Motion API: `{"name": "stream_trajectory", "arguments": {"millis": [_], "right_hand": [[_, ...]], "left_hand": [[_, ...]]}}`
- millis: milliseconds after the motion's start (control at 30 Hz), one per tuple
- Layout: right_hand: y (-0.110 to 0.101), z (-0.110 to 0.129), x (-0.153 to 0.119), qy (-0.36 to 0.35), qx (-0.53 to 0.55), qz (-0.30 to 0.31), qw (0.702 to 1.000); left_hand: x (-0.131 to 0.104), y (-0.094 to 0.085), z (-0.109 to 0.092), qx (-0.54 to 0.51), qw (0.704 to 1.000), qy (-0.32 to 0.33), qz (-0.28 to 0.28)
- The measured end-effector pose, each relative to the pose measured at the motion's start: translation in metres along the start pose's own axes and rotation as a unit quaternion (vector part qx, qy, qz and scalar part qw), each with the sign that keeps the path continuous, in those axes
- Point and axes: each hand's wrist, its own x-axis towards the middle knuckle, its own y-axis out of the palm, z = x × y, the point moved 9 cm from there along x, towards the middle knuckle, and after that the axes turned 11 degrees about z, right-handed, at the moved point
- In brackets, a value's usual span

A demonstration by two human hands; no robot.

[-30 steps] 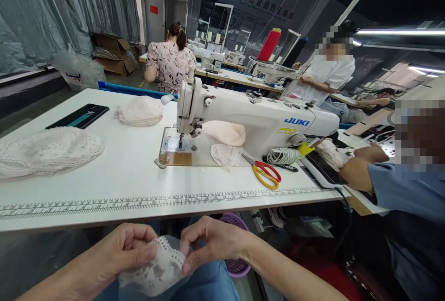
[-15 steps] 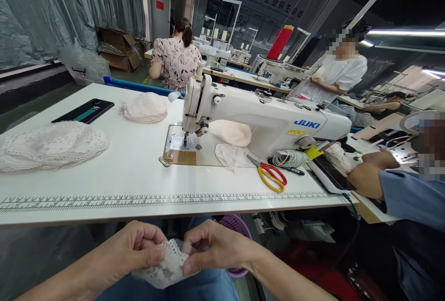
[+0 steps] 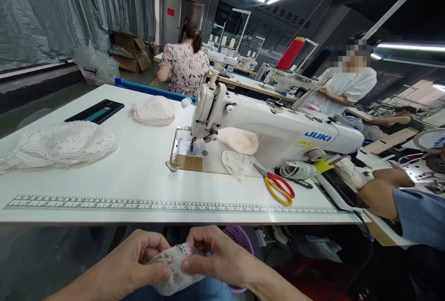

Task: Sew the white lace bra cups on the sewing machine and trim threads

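Over my lap, below the table's front edge, a piece of white eyelet lace fabric (image 3: 175, 275) is pinched between both hands. My left hand (image 3: 139, 261) grips its left side with thumb and curled fingers. At the upper right edge my right hand (image 3: 212, 254) has thumb and fingers closed on it. Beyond the hands stands a white JUKI sewing machine (image 3: 278, 127). A small lace piece (image 3: 238, 163) and a peach padded cup (image 3: 239, 141) lie on its bed. Scissors with red and yellow handles (image 3: 278, 189) rest beside the lace.
On the white table (image 3: 139, 187) are a large lace pile (image 3: 66, 143), a smaller lace stack (image 3: 155, 111) and a black phone-like item (image 3: 95, 111). Coiled white cord (image 3: 297, 170) sits right of the scissors. A purple basket (image 3: 239, 241) stands under the table. Co-workers are around.
My hands have shifted slightly right with the lace, and the thumbs sit closer together on it. The whole view has swung a little to the left.
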Motion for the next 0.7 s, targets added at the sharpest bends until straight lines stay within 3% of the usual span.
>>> {"name": "stream_trajectory", "arguments": {"millis": [100,200,300,433,500,567,633,700], "right_hand": [[-0.001,0.002,0.002,0.003,0.008,-0.01,1.0],[-0.003,0.009,0.008,-0.026,0.029,-0.021,0.999],[-0.011,0.028,0.02,-0.073,0.014,-0.032,0.997],[-0.049,0.061,0.036,-0.076,-0.182,-0.1,0.975],[-0.081,0.079,0.037,-0.084,-0.266,-0.17,0.945],[-0.109,0.097,0.032,-0.125,-0.337,-0.235,0.903],[-0.115,0.115,0.026,-0.202,-0.468,-0.246,0.824],[-0.101,0.122,0.025,-0.283,-0.617,-0.198,0.707]], "left_hand": [[-0.002,-0.006,-0.001,0.031,0.999,-0.003,-0.041],[-0.008,-0.017,-0.019,0.081,0.993,-0.003,-0.09],[-0.006,-0.031,-0.063,0.176,0.98,-0.004,-0.096],[0.029,-0.057,-0.145,0.382,0.923,0.014,-0.051],[0.059,-0.072,-0.17,0.423,0.906,0.015,-0.016],[0.089,-0.088,-0.182,0.45,0.893,0.006,0.002],[0.113,-0.099,-0.182,0.472,0.882,-0.004,0.014],[0.128,-0.103,-0.177,0.489,0.872,-0.013,0.024]]}}
